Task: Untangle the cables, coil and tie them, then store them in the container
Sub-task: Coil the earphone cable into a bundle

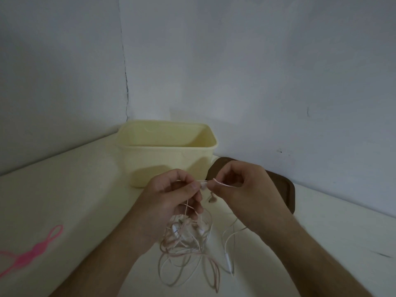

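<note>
A tangle of thin pink and white earphone cables (186, 243) hangs from my hands down onto the pale table. My left hand (171, 196) grips a bunch of the strands, and its thumb and fingers pinch a small white plug end at the top. My right hand (242, 187) pinches a pink strand (222, 184) just to the right of that plug. Both hands hover in front of the open pale yellow container (167, 146), which looks empty. A white strand with an inline remote (229, 260) trails on the table to the right.
Pink silicone cable ties (32, 251) lie on the table (75, 200) at the far left. A dark brown lid or board (287, 191) lies behind my right hand, right of the container. Grey walls meet in a corner behind the container.
</note>
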The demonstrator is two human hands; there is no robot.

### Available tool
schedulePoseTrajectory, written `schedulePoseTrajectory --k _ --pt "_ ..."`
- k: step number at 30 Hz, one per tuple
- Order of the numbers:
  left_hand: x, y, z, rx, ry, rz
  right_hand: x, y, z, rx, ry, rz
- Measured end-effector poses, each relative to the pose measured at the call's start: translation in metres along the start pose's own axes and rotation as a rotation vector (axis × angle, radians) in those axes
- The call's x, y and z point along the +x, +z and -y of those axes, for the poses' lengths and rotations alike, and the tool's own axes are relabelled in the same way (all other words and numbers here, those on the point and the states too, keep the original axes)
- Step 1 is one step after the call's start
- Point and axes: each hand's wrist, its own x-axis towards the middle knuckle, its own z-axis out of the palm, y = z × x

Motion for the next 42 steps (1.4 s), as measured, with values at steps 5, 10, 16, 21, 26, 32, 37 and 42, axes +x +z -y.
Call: schedulePoseTrajectory --k 5,10,16,21,26,32,37,42 --pt "0.0 -0.002 -0.001 0.0 -0.002 -0.03 0.003 -0.009 0.004 0.185 0.046 0.025" --pt "0.002 -0.001 -0.002 -0.03 -0.008 -0.094 0.007 -0.019 0.009 0.483 0.194 0.095" --pt "0.003 -0.001 -0.001 -0.012 -0.052 -0.155 0.006 -0.027 0.008 0.706 0.184 0.226" --pt "0.001 0.0 -0.002 0.091 -0.082 -0.147 0.004 -0.029 0.01 0.759 0.173 0.251" --pt "0.0 0.002 -0.004 0.122 -0.118 -0.185 0.004 -0.025 0.01 0.676 0.139 0.221" --pt "0.004 -0.002 0.0 0.147 -0.153 -0.372 0.004 -0.029 0.011 0.686 0.1 0.2" --pt "0.003 0.001 0.006 0.571 -0.015 -0.579 0.0 -0.036 0.018 0.491 0.014 0.223" --pt "-0.009 0.004 0.0 0.491 0.27 -0.153 -0.006 -0.031 0.026 0.293 -0.067 0.281"
